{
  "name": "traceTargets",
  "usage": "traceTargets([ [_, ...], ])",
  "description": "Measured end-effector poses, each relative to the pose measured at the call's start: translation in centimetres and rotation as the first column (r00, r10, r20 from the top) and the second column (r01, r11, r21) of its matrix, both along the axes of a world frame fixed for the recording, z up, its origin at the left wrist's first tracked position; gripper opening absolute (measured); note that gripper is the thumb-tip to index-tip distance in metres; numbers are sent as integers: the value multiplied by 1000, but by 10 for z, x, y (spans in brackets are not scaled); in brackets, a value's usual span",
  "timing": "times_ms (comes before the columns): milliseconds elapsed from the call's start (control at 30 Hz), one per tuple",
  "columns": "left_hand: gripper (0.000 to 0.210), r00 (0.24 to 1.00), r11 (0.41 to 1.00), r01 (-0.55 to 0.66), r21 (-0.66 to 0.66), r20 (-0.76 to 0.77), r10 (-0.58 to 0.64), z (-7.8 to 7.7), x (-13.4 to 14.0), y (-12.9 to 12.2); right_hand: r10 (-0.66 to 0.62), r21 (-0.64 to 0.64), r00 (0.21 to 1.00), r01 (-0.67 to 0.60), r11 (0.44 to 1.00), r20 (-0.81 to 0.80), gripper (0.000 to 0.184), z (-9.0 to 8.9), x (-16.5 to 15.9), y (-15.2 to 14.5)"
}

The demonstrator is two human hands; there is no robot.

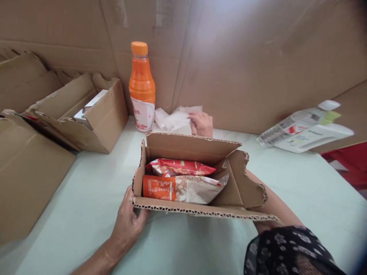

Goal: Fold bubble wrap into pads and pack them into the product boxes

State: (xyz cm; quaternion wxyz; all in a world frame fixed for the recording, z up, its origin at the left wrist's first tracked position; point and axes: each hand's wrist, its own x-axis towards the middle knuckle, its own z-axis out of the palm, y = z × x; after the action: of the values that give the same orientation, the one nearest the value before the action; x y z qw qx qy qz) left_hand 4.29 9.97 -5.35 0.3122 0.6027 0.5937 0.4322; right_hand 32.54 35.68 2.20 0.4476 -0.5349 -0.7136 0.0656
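My left hand [129, 217] grips the near left corner of an open cardboard box [206, 214], thumb at the front and fingers on its side. Inside the box, toward its left, stand a red food packet [183, 167] and an orange and white food packet [183, 189]. My right arm reaches around behind the box. Beyond the back wall, my right hand [202, 123] has its fingers closed at the right edge of a crumpled white plastic packet [176, 119]; the box hides part of that hand and packet.
An orange drink bottle [141, 88] stands left of the plastic packet. Several cardboard bins [107, 122] line the left, one holding a white box [93, 102]. At the right, a clear bottle [292, 124] and a white bottle [314, 138] appear tilted. A cardboard wall [243, 68] closes the back.
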Motion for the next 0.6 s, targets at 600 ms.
traceTargets([
  [600, 43, 976, 990, 128, -63, 187, -114, 32, -11, 4, -656, -324, 731, 585, 744, -188, 33, 12, 152, -312],
])
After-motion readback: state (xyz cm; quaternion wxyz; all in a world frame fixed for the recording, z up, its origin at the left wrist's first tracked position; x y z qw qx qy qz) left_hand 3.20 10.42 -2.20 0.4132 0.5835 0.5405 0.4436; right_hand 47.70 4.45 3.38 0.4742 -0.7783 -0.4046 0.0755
